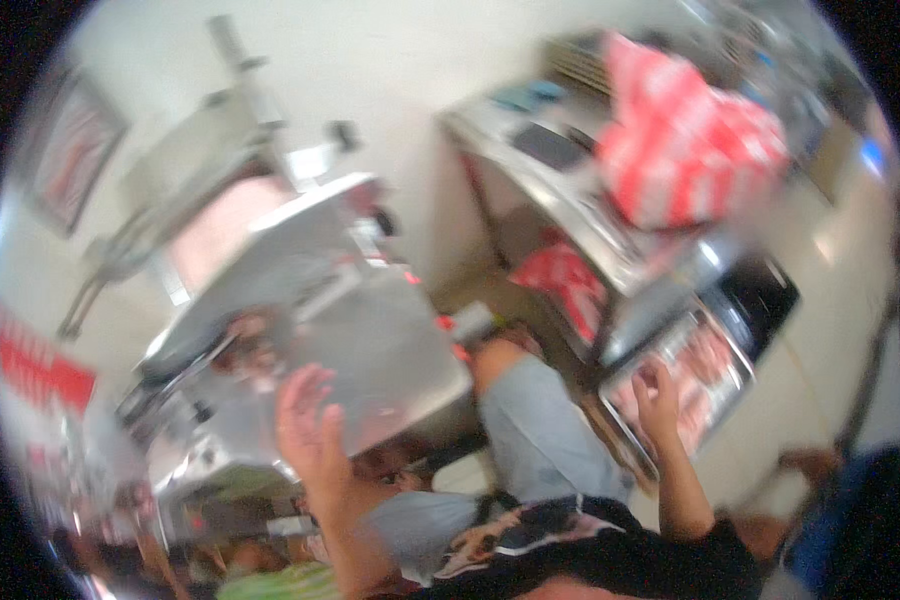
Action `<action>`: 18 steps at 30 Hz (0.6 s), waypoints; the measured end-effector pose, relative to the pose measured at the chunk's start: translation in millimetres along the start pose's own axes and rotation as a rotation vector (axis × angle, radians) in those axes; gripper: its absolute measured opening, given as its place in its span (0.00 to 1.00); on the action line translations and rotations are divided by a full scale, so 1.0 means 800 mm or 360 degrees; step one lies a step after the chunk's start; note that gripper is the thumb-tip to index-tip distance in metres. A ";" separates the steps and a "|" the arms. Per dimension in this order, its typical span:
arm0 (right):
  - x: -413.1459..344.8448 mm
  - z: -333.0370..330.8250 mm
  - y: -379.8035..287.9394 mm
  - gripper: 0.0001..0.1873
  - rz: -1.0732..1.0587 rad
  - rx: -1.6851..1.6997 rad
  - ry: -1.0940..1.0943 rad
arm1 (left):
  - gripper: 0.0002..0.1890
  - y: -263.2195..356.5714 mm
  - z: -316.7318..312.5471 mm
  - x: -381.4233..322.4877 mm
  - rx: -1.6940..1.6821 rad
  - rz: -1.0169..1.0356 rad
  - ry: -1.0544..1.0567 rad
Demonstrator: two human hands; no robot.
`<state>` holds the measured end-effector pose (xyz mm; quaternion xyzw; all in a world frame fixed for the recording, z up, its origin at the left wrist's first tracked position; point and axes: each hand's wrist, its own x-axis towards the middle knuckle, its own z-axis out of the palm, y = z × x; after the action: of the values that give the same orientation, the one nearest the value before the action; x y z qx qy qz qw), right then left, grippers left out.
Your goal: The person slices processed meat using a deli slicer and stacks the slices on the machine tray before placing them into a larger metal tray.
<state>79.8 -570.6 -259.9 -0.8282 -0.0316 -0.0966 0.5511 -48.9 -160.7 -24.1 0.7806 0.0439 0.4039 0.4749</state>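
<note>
The picture is blurred by motion. My left hand (311, 424) is raised, fingers apart and holding nothing, near the front edge of a metal work surface (397, 337). A brownish-pink lump (251, 345), possibly meat, shows beyond it beside a long dark-and-silver part. My right hand (656, 397) is over a metal tray (739, 397) on my right, its fingers bent down toward pale pink pieces (697, 360) that look like raw meat. Whether those fingers pinch a piece is too blurred to tell.
A red-and-white striped plastic bag (682, 150) and a dark flat object (547, 146) rest on a metal table (525, 180). Another red bag (562, 285) is beneath. A black container (765, 292) adjoins the tray. Another person's dark blue clothing (847, 525) shows at the lower right.
</note>
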 end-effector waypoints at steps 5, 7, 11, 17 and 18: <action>0.082 0.081 -0.197 0.19 -0.0767 0.0433 -0.0457 | 0.23 0.056 -0.069 -0.014 0.0266 0.0168 0.0008; 0.112 0.116 -0.257 0.17 -0.0838 0.0635 -0.0540 | 0.21 0.073 -0.100 -0.021 0.0475 0.0300 -0.0009; 0.157 0.138 -0.404 0.13 -0.1000 0.1190 -0.0715 | 0.18 0.140 -0.157 -0.032 0.0551 0.0269 -0.0083; 0.230 0.209 -0.648 0.19 -0.1459 0.1087 -0.0787 | 0.25 0.248 -0.275 0.083 0.1781 0.0714 0.0416; 0.257 0.238 -0.665 0.22 -0.1488 0.1011 -0.0756 | 0.29 0.238 -0.285 0.137 0.1880 0.0727 0.0354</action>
<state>220.5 -199.2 191.6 -0.5208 -0.5408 -0.1267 0.6482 -189.0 -53.6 238.9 0.8537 0.1405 0.4813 -0.1404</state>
